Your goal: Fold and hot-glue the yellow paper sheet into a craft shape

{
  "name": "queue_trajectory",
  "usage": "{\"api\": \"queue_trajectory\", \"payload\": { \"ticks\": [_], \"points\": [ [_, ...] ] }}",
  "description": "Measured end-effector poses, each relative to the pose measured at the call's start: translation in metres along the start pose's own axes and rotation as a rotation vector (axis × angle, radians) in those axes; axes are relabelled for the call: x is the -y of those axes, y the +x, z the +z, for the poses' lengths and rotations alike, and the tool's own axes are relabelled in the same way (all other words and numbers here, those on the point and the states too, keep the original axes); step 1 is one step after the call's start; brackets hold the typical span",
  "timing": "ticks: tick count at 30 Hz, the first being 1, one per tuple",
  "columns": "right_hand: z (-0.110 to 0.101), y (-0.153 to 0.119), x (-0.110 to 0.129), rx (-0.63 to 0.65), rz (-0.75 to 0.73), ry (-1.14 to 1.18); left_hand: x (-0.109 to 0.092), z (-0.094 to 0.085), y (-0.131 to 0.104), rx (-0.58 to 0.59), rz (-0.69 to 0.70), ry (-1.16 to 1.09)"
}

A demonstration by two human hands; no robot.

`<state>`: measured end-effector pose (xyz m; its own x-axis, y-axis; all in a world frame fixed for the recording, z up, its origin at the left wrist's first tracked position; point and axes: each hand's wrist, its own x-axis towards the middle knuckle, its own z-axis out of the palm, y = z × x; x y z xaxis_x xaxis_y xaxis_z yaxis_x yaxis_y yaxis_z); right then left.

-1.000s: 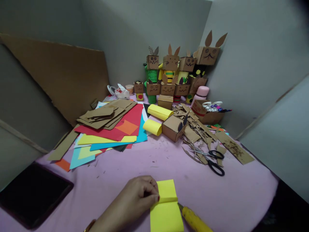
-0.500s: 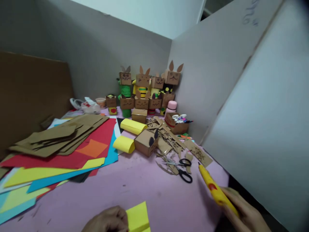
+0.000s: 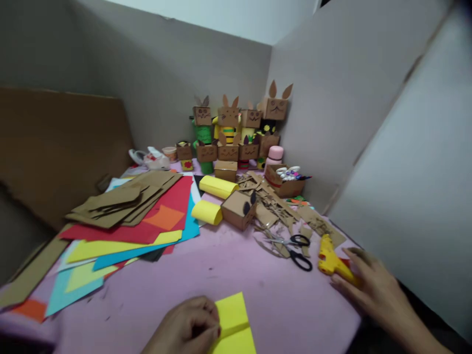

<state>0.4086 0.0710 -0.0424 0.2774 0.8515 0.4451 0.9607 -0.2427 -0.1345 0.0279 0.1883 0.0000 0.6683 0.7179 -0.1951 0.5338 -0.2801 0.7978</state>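
Note:
At the near edge of the table, my left hand (image 3: 190, 324) pinches the left side of a folded piece of yellow paper (image 3: 236, 324). My right hand (image 3: 372, 282), at the right, has its thumb and fingers around the rear of a yellow glue gun (image 3: 334, 260). The glue gun is low over the table or resting on it; I cannot tell which. Just left of it lie scissors (image 3: 300, 253) with black handles, blades apart. Farther back, a cardboard box head (image 3: 236, 211) with dark ears sits beside two yellow paper rolls (image 3: 218, 187).
Coloured paper sheets (image 3: 127, 246) and flat brown cardboard pieces (image 3: 110, 204) are stacked at the left. Cardboard scraps (image 3: 273, 201) lie beyond the scissors, near a box of markers (image 3: 285, 182). Several cardboard animal figures (image 3: 228, 118) and a pink bottle (image 3: 275, 155) stand against the back wall.
My right hand has brought the glue gun down toward the table beside the scissors, and its side now shows. The whole view has shifted. My left hand keeps hold of the yellow paper.

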Motion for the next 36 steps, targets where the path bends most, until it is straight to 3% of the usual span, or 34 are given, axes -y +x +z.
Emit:
{"api": "queue_trajectory", "payload": {
  "ticks": [3,8,11,17,36],
  "points": [
    [-0.015,-0.005,0.043,-0.104,-0.074,0.234,-0.008,0.001,-0.004,-0.018,-0.002,-0.033],
    [-0.029,0.0,0.142,0.382,-0.322,0.815,-0.006,0.001,-0.008,0.005,0.011,-0.044],
    [-0.021,0.008,0.174,0.53,-0.335,0.939,-0.003,0.001,-0.009,-0.013,0.044,-0.046],
    [-0.003,0.012,0.191,0.617,-0.239,0.834,0.0,0.006,-0.007,-0.063,0.036,-0.018],
    [0.007,-0.005,0.203,0.525,-0.23,0.654,-0.004,0.014,-0.01,-0.121,0.036,0.114]
  ]
}}
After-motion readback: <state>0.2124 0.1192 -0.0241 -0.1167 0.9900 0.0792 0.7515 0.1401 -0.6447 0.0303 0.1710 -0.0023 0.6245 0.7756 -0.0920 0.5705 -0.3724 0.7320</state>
